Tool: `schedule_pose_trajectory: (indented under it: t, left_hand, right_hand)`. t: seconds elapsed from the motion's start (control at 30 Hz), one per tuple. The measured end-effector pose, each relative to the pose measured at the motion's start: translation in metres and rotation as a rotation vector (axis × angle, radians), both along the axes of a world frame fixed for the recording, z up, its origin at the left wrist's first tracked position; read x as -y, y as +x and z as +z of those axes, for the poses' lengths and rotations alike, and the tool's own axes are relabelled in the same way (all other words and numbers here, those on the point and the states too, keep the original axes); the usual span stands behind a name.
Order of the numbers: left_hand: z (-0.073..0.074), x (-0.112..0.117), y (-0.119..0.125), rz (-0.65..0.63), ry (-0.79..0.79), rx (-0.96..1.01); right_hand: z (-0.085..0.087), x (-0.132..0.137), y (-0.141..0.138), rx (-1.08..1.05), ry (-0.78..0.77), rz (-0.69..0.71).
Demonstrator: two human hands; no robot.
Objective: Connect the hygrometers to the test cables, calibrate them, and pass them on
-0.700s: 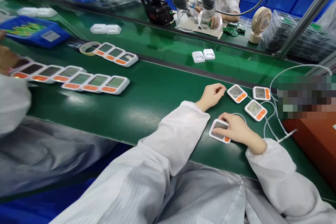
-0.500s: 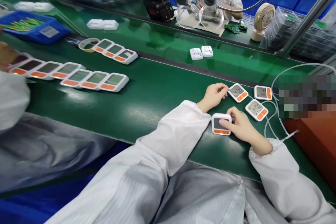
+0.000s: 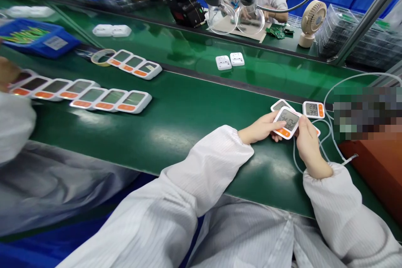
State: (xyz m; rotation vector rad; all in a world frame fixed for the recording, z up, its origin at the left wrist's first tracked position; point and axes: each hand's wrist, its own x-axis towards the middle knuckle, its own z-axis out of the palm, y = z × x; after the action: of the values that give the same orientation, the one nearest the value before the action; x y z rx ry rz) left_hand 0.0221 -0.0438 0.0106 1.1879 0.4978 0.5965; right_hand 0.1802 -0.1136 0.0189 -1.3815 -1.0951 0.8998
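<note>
My left hand [image 3: 266, 127] grips a white digital thermometer [image 3: 289, 118] with orange buttons, thumb across its front. Digits show on its screen, and it is tilted above the bench. At its right edge, my right hand [image 3: 309, 144] is closed in a pinch on the end of a white cable [image 3: 294, 153]; the plug itself is hidden by the fingers. Behind the held unit lies another thermometer [image 3: 278, 105], partly covered. A third one [image 3: 316, 132] is mostly hidden behind my right hand. Farther right, a thermometer [image 3: 313, 110] lies with digits on its screen.
Several thermometers with blank screens [image 3: 135, 98] lie in rows at left, near a co-worker's sleeve [image 3: 14, 121] and a tape roll [image 3: 102, 57]. Two white housings [image 3: 223, 63] lie beyond the dark strip. An orange-brown box [image 3: 377, 155] stands at right; a small fan [image 3: 310, 23] stands behind.
The blank thermometer has been lifted from the bench toward the cables and now shows digits. My left hand has taken hold of it; my right hand has shifted to its right edge.
</note>
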Motion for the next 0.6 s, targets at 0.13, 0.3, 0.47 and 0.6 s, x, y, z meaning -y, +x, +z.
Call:
schedule_pose_trajectory:
  t: [0.13,0.3,0.47,0.6]
  left_hand:
    - [0.002,-0.008,-0.004,0.090,-0.133,0.089]
    - [0.004,-0.012,-0.008,0.110,-0.177,0.138]
    - [0.007,-0.013,-0.008,0.072,-0.182,0.159]
    - [0.007,-0.015,-0.009,0.079,-0.130,0.160]
  right_hand:
    - [0.006,0.002,0.000,0.102,-0.007,0.098]
    - [0.013,0.005,0.000,0.380,0.028,0.139]
    - [0.017,0.009,-0.004,0.420,-0.038,0.126]
    - [0.018,0.009,-0.006,0.449,-0.083,0.129]
